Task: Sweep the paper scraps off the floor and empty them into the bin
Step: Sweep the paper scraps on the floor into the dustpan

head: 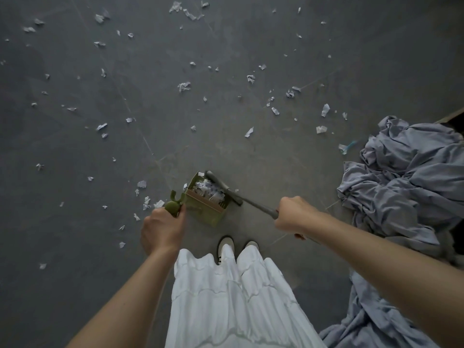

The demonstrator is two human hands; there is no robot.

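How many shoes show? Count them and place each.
2. One shoe pokes out below the left part of the white skirt; the other shoe sits just right of it. Both partly hidden.

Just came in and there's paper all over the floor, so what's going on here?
A person is sweeping up. The left hand holds the handle of a green dustpan, which already has a heap of paper scraps in it. The right hand holds a grey broom whose head sits against the pan's mouth. Many scraps are scattered across the dark floor, and a rumpled grey cloth lies to the right. No bin is in view.
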